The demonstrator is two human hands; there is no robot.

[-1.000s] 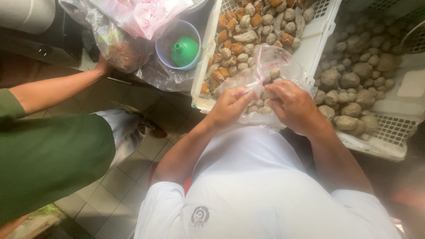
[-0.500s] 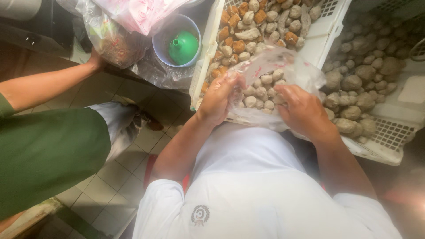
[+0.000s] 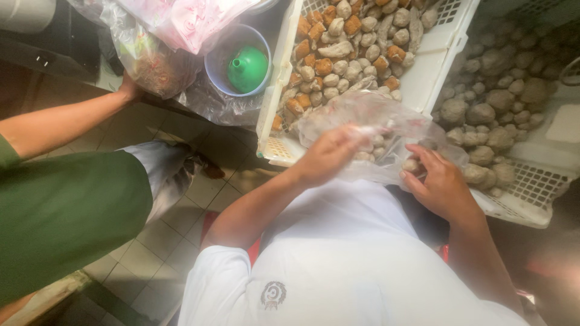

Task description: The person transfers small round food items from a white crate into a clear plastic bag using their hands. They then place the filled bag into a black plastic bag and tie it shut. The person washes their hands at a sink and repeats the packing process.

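My left hand (image 3: 329,154) grips the near side of a clear plastic bag (image 3: 368,111) that holds several pale round meatballs. From below and to the right, my right hand (image 3: 438,181) cups the same bag, fingers curled on its lower edge by a ball. The bag rests over the near corner of a white slotted crate (image 3: 432,78) filled with brown and beige fried balls. My white shirt fills the bottom of the view.
A second white crate (image 3: 531,193) of grey meatballs lies at the right. A co-worker in a green sleeve (image 3: 66,223) holds a filled plastic bag (image 3: 154,63) at the upper left. Beside it a pale tub (image 3: 214,63) holds a green funnel (image 3: 248,66). Below is tiled floor (image 3: 175,241).
My hands have drawn apart on the bag: the right one slid down and to the right, and the bag has spread wider between them. The co-worker's hand stays at the other bag.
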